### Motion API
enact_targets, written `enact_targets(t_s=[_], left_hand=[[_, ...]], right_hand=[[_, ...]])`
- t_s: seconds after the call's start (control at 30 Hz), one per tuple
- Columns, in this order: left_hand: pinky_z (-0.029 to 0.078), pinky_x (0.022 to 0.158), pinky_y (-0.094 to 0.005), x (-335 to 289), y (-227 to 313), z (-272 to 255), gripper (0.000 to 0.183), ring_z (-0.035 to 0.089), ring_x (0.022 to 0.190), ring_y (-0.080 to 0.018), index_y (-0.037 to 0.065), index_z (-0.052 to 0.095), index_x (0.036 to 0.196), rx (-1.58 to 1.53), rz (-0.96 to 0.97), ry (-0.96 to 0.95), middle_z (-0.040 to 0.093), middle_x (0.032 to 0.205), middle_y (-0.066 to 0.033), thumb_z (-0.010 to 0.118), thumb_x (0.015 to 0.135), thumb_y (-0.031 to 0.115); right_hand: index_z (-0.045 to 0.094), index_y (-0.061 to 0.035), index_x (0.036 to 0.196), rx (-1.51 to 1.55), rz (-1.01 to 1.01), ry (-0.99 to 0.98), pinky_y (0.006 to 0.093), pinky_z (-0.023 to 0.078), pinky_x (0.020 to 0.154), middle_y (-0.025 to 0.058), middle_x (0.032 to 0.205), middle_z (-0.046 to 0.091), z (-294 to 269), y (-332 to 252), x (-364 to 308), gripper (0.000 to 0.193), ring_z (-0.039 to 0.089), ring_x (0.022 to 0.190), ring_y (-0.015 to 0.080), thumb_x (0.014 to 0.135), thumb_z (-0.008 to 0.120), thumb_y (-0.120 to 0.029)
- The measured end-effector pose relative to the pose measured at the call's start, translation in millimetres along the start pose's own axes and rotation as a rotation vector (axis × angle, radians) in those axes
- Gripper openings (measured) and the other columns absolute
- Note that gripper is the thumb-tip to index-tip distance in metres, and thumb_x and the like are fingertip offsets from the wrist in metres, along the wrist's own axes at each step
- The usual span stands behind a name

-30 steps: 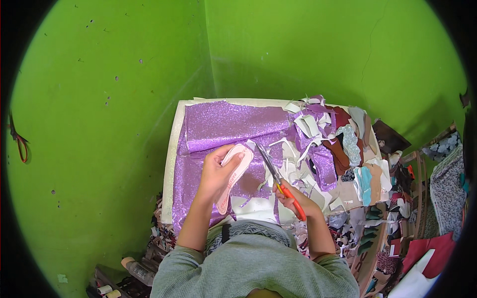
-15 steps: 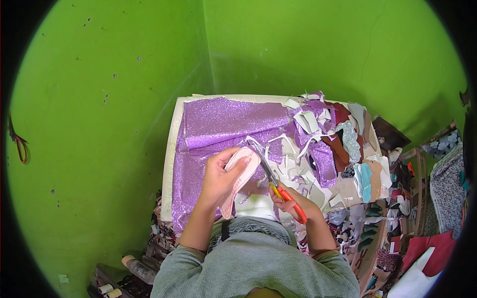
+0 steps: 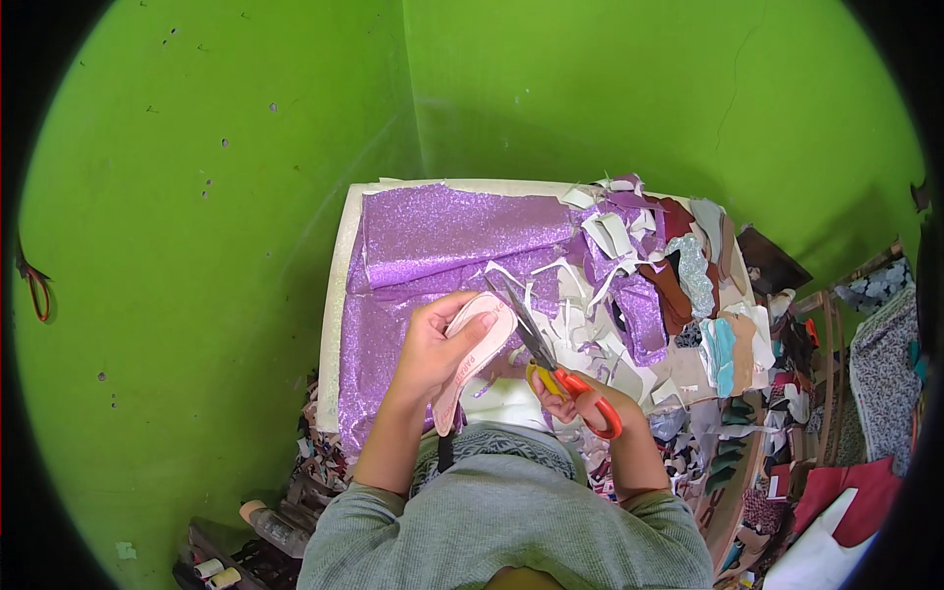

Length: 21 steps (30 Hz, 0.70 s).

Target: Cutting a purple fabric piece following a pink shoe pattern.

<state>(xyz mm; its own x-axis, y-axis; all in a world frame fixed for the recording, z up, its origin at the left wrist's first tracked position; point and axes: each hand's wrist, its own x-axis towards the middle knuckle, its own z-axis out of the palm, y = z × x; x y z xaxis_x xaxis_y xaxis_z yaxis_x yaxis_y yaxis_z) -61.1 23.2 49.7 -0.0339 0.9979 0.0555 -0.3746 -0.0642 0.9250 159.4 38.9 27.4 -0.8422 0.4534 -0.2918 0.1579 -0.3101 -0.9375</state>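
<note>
Pale pink, flat and shaped like a shoe sole, the cut piece [image 3: 495,323] with red markings on its face is pinched in the person's left hand [image 3: 433,344]. The thumb presses on its upper face and the other fingers go around behind its left edge. Its rounded wide end points up and away from the body; its narrower end slants down toward the waist, between the forearms.

Closed around the orange and yellow handles of a pair of metal-bladed scissors [image 3: 534,334], the right hand [image 3: 586,405] is to the right of the sole and nearer the body. The blades slope up and left, just beside the sole's right edge; whether they touch it cannot be told.

Beneath both hands, glittery purple sheet material [image 3: 462,231], folded over at the far side, covers much of a cream-edged table [image 3: 334,324]. White offcuts [image 3: 572,320] lie beyond the scissors, with brown shaped pieces [image 3: 671,298] and a turquoise wavy-edged piece [image 3: 721,359] farther right.
</note>
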Motion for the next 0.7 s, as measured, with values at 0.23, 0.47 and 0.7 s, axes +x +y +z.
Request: enact_targets(t_s=[0.23,0.47,0.7], left_hand=[[0.046,0.063,-0.0199,-3,-1,2,0.02,0.056,0.072,-0.0078,-0.004,0.056,0.098,-0.062,-0.012,-0.004,0.061,0.085,-0.0068,0.058,0.079,0.003],[0.046,0.063,-0.0202,-3,-2,-1,0.021,0.057,0.072,-0.0082,-0.004,0.056,0.098,-0.069,-0.006,0.022,0.061,0.086,-0.0073,0.059,0.079,0.004],[0.047,0.063,-0.0202,-2,-1,0,0.021,0.057,0.072,-0.0079,-0.004,0.055,0.098,-0.076,0.003,0.027,0.061,0.085,-0.0077,0.058,0.079,0.003]], right_hand=[[0.04,-0.0039,0.101,0.023,0.068,0.064,0.0176,0.029,0.053,0.0005,0.074,0.038,5,-9,-3,0.032,0.032,0.061,0.0077,0.073,0.04,-0.021],[0.036,-0.0023,0.101,-0.272,-0.083,0.077,0.0267,0.034,0.058,0.0052,0.076,0.038,6,-11,-6,0.034,0.035,0.064,0.0151,0.076,0.037,-0.027],[0.036,-0.0029,0.095,-0.303,-0.088,0.085,0.0268,0.035,0.059,0.0062,0.074,0.039,2,-2,-6,0.03,0.036,0.063,0.0157,0.076,0.035,-0.026]])
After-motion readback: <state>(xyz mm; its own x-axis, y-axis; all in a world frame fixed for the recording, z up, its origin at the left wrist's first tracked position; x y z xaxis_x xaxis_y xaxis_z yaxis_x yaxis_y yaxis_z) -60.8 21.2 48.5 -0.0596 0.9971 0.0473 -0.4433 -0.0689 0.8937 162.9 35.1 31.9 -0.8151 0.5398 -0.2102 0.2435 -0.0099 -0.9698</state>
